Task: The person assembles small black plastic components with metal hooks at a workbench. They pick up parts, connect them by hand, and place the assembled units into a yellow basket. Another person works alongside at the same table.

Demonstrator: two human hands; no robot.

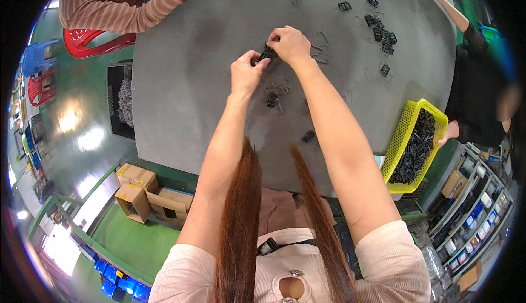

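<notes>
Over the grey table (181,111), my left hand (246,75) pinches a small black slotted plastic piece (266,56). My right hand (291,44) is closed at the upper end of the same piece, its fingertips hiding part of it. Whether a hook is also between the fingers is too small to tell. Just below them lie a few thin metal wire hooks (278,89) and a loose black piece (271,100). More hooks (319,59) rest right of my right hand. Another black piece (308,136) sits beneath my right forearm.
Several black pieces and hooks (378,32) are scattered at the far right. A yellow basket (398,149) full of black pieces stands at the right edge, a person's hand (449,132) beside it. Another person's striped sleeve (137,12) reaches in far left. Cardboard boxes (134,199) stand lower left.
</notes>
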